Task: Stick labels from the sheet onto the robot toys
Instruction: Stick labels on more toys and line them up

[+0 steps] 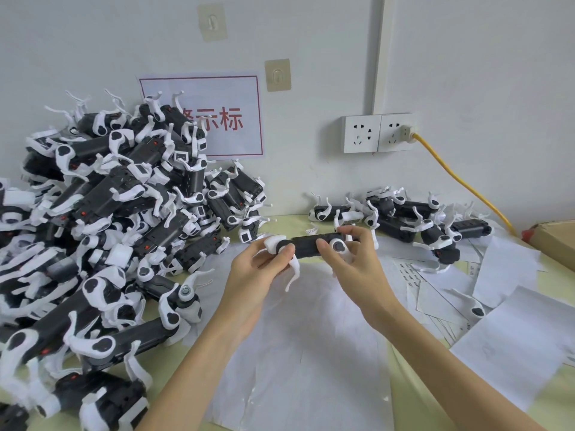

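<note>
Black plastic with white legs made up the robot toy [311, 244] that both hands held level above the table, over a big white paper sheet [298, 353] spread in front of the person. The left hand [261, 269] curled its fingers round the toy's white left end, thumb on top; the right hand [351, 256] pinched the right end, thumb against the black body beside a round white joint and fingers wrapped behind. No loose label showed on either fingertip, so the step seemed to be pressing a label down or checking one toy, though which could not be told. A large heap of toys [102, 231] rose on the left against the wall, and a smaller group [404, 219] lay well apart on the right, near the yellow cable [460, 181] running from the wall socket [381, 132]. The label sheet [413, 275], printed with rows of small marks, lay just right of the right hand among scattered blank papers [510, 343]. Judging by this, the next move would call for setting the held toy on one pile and peeling a fresh label with a fingernail. As for containers, only a cardboard box [553, 241] showed at the right edge, and its contents were hidden.
</note>
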### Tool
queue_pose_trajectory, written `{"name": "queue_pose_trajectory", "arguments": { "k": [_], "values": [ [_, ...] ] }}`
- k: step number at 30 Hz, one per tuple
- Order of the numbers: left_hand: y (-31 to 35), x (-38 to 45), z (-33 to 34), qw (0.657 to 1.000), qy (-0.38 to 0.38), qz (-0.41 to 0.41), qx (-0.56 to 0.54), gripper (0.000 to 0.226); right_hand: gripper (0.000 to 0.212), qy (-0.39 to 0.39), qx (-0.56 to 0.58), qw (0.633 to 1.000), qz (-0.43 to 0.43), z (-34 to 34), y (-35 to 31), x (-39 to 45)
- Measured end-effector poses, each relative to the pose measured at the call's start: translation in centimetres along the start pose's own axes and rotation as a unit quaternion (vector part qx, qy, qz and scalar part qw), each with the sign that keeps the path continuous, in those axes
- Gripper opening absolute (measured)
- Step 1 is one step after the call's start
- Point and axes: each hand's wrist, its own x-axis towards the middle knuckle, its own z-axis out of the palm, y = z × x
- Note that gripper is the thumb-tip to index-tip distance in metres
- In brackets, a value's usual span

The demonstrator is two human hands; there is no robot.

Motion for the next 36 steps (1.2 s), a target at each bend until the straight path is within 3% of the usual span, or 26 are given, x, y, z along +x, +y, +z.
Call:
{"name": "queue_pose_trajectory", "arguments": {
  "k": [6, 9, 12, 18, 22, 25, 28, 29, 31, 33, 36],
  "values": [
    [0.1, 0.1, -0.1, 0.999, 0.015, 0.025, -0.022, 0.048, 0.043, -0.056, -0.061, 0.995, -0.051, 0.0, -0.4, -0.2],
    [0.0, 0.1, -0.3, 0.999, -0.004, 0.030, -0.015, 0.048, 0.032, -0.046, -0.031, 0.998, -0.015, 0.1, -0.5, -0.4],
    [-0.4, 0.1, -0.2, 0.999, -0.006, 0.030, 0.012, 0.034, 0.026, -0.048, -0.058, 0.997, -0.023, 0.2, -0.3, -0.3],
    [-0.4, -0.1, 0.4, 0.996, 0.024, 0.060, 0.062, 0.032, 0.033, -0.152, -0.131, 0.979, 0.034, -1.7, -1.6, 0.3],
    [-0.5, 0.1, 0.4, 0.992, 0.074, 0.083, 0.051, 0.045, 0.038, -0.170, 0.005, 0.983, 0.069, -3.5, -2.8, 1.3],
    [-0.7, 0.5, 0.0, 0.989, 0.098, 0.097, 0.047, 0.040, 0.046, -0.057, 0.241, 0.963, 0.104, -6.2, -4.4, 2.7],
    [-1.1, 0.8, -0.3, 0.986, 0.114, 0.097, 0.079, 0.040, 0.058, 0.135, 0.340, 0.929, 0.055, -10.4, -6.0, 3.8],
    [-1.2, 0.9, -0.3, 0.986, 0.117, 0.092, 0.081, 0.044, 0.061, 0.181, 0.368, 0.912, 0.000, -12.3, -6.3, 4.1],
    [-1.5, 1.0, -0.2, 0.987, 0.115, 0.078, 0.082, 0.052, 0.071, 0.286, 0.391, 0.872, -0.071, -15.3, -6.9, 4.4],
    [-1.7, 1.1, -0.2, 0.988, 0.108, 0.068, 0.087, 0.055, 0.071, 0.360, 0.416, 0.832, -0.071, -18.3, -7.6, 4.9],
    [-1.9, 1.2, -0.3, 0.988, 0.102, 0.059, 0.095, 0.056, 0.050, 0.407, 0.319, 0.854, -0.057, -20.3, -7.2, 5.4]
  ]
}}
